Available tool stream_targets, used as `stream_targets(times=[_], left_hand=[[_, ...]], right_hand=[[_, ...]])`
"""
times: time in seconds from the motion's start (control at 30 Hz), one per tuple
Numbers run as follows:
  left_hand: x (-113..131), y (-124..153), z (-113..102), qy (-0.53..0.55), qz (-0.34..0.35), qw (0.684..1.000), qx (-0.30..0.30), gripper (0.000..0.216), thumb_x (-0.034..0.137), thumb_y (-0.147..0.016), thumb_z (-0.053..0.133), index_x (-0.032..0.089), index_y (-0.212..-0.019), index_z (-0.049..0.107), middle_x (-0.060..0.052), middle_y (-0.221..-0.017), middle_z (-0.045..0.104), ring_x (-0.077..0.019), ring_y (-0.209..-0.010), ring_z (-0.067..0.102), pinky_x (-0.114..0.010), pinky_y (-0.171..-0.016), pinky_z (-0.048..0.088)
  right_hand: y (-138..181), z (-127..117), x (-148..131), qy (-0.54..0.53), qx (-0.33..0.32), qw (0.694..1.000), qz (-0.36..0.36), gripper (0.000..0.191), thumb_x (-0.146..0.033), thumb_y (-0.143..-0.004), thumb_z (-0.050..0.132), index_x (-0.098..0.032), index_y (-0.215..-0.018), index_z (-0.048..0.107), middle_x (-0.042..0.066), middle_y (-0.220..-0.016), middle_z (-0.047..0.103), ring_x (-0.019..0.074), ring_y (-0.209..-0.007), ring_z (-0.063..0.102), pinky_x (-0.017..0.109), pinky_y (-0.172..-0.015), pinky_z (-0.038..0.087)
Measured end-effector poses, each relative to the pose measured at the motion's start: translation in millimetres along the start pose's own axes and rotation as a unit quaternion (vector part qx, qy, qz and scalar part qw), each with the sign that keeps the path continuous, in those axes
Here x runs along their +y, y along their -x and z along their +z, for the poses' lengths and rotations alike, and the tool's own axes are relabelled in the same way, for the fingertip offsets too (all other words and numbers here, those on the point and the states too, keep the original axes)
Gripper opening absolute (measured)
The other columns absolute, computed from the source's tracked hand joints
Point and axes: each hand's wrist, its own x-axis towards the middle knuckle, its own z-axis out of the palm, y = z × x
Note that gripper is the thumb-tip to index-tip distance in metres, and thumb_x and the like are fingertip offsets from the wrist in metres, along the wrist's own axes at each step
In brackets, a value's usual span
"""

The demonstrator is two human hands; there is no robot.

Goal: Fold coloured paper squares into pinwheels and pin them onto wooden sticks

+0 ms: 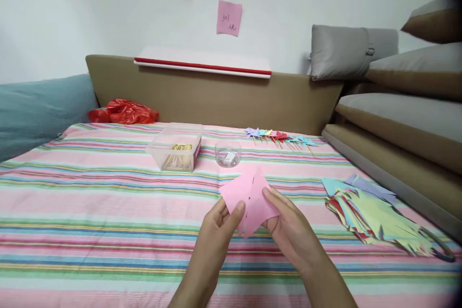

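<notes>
Broadly, we see a striped cloth (108, 207) spread near to far, cut paper (378, 211) piled at right, a clear box (182, 132) far left. Mid-scene — above the cloth — our left hand (215, 227) and right hand (290, 228) pinch slit pink paper (236, 190), thumbs on top.

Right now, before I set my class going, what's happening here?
A person holds a piece of pink paper, with slits showing in it, between the left hand and the right hand, above a striped cloth. Beyond stand a clear box of thin sticks and a round tub. Paper pinwheels lie near the back; coloured paper is piled on the right.
</notes>
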Motion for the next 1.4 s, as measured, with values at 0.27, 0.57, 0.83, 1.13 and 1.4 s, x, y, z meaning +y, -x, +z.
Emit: stream_targets(times=[0.27, 0.57, 0.83, 1.13, 1.4], left_hand=[[-17.3, -4.3, -4.9, -0.063, -0.029, 0.994, 0.081, 0.031, 0.048, -0.084, 0.077, 0.017, -0.082, 0.077, -0.005, -0.079, 0.073, -0.0207, -0.076, 0.063, -0.03, -0.074, 0.05], [-12.6, -9.5, -1.9, 0.05, -0.052, 0.988, 0.138, 0.033, 0.043, -0.082, 0.081, 0.016, -0.101, 0.081, -0.008, -0.089, 0.078, -0.0182, -0.078, 0.065, -0.025, -0.07, 0.053], [-4.4, -8.2, -3.9, 0.09, -0.052, 0.984, 0.142, 0.031, 0.046, -0.082, 0.08, 0.016, -0.088, 0.078, -0.002, -0.073, 0.072, -0.012, -0.064, 0.059, -0.019, -0.058, 0.048], [-6.7, -6.9, -3.6, 0.063, -0.062, 0.99, 0.11, 0.032, 0.046, -0.084, 0.078, 0.015, -0.086, 0.076, -0.004, -0.078, 0.072, -0.0141, -0.07, 0.059, -0.022, -0.066, 0.05], [-6.5, -4.7, -3.6, 0.041, -0.05, 0.993, 0.095, 0.035, 0.045, -0.085, 0.077, 0.016, -0.07, 0.067, 0.0, -0.066, 0.061, -0.0122, -0.065, 0.05, -0.023, -0.065, 0.044]], right_hand=[[9.6, -8.7, 6.7, 0.065, -0.045, 0.997, 0.024, 0.038, -0.055, -0.089, 0.071, -0.025, -0.112, 0.078, 0.006, -0.102, 0.077, 0.0261, -0.096, 0.068, 0.036, -0.081, 0.053], [15.9, -25.1, 6.2, 0.309, -0.022, 0.937, -0.158, 0.045, -0.043, -0.103, 0.048, -0.045, -0.148, 0.045, 0.002, -0.149, 0.052, 0.0271, -0.134, 0.054, 0.049, -0.11, 0.047], [14.7, -39.5, 18.4, 0.55, -0.053, 0.746, -0.372, 0.036, -0.02, -0.095, 0.061, -0.042, -0.121, 0.068, 0.002, -0.16, 0.034, 0.0358, -0.145, 0.041, 0.06, -0.109, 0.048], [13.9, -38.7, 17.3, 0.547, -0.04, 0.729, -0.41, 0.018, -0.026, -0.092, 0.07, -0.04, -0.101, 0.078, 0.005, -0.152, 0.045, 0.0377, -0.135, 0.051, 0.062, -0.102, 0.051], [16.9, -34.0, 16.1, 0.489, -0.03, 0.812, -0.317, 0.012, -0.037, -0.092, 0.07, -0.042, -0.095, 0.081, 0.002, -0.151, 0.049, 0.0367, -0.141, 0.046, 0.06, -0.107, 0.047]])
